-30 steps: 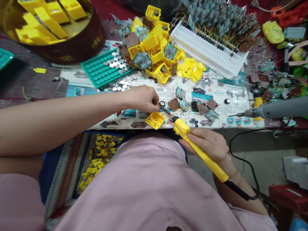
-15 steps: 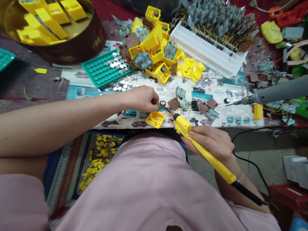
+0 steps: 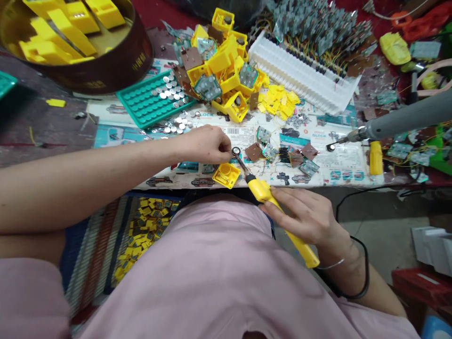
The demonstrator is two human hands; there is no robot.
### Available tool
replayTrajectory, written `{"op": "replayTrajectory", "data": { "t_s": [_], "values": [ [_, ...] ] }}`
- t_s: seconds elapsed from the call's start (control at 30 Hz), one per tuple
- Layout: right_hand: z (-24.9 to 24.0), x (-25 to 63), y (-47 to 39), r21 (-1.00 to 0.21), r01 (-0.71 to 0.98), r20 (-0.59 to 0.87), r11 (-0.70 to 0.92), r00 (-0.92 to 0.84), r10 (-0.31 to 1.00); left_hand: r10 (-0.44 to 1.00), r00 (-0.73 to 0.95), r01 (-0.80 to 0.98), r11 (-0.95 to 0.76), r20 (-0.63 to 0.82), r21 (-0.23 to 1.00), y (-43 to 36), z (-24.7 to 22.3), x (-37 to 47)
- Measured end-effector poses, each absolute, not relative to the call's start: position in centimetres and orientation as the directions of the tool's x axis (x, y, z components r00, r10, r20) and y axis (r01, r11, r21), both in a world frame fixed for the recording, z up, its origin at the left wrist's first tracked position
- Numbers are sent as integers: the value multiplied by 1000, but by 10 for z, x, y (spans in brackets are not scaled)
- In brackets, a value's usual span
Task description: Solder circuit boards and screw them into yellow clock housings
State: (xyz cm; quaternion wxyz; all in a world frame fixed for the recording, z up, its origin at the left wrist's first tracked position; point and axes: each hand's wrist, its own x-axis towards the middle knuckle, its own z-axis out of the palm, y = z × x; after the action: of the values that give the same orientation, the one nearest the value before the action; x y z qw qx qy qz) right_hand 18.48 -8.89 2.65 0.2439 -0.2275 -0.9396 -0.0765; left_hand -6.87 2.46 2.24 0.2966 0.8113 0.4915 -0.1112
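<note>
Right hand holds iron, slanting forward-left to disc near front edge of sheet; left hand nearer, pinched, contents unclear.

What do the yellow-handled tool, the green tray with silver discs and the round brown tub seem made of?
Yellow-handled tool: handle probably smooth plastic, from its even colour and soft sheen; the grey shaft looks metallic.
Green tray: likely moulded plastic, slightly glossy, with regular rows of round dimples.
Round brown tub: perhaps painted tin, from its smooth dark wall and gold marks; plastic possible.
</note>
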Motion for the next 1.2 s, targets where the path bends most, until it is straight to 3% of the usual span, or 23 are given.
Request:
{"op": "replayTrajectory", "data": {
  "t_s": [0.3,0.37,0.5,0.67,0.87,0.97,1.13,1.2],
  "values": [
    [20,183,-86,-33,562,515,827,-699,496,676,558,811,-321,-481,489,25,24,-81],
    [17,185,-88,-75,568,543,819,-666,512,697,539,835,-368,-473,410,26,27,-85],
    [12,194,-95,-163,638,697,753,-466,545,794,451,889,-439,-408,128,30,30,-86],
    [5,200,-102,-180,784,784,594,-251,568,804,554,831,-551,-216,80,26,25,-62],
    [5,207,-114,-140,740,767,658,-340,545,765,477,822,-562,-433,-89,39,40,-44],
    [6,215,-124,-155,743,734,651,-355,579,759,519,820,-572,-393,-23,63,57,-26],
    [3,223,-132,-148,781,749,607,-311,584,702,707,681,-640,-91,356,91,83,44],
    [1,225,-131,-146,789,758,597,-298,580,702,712,644,-645,-16,412,95,87,65]
  ]
}}
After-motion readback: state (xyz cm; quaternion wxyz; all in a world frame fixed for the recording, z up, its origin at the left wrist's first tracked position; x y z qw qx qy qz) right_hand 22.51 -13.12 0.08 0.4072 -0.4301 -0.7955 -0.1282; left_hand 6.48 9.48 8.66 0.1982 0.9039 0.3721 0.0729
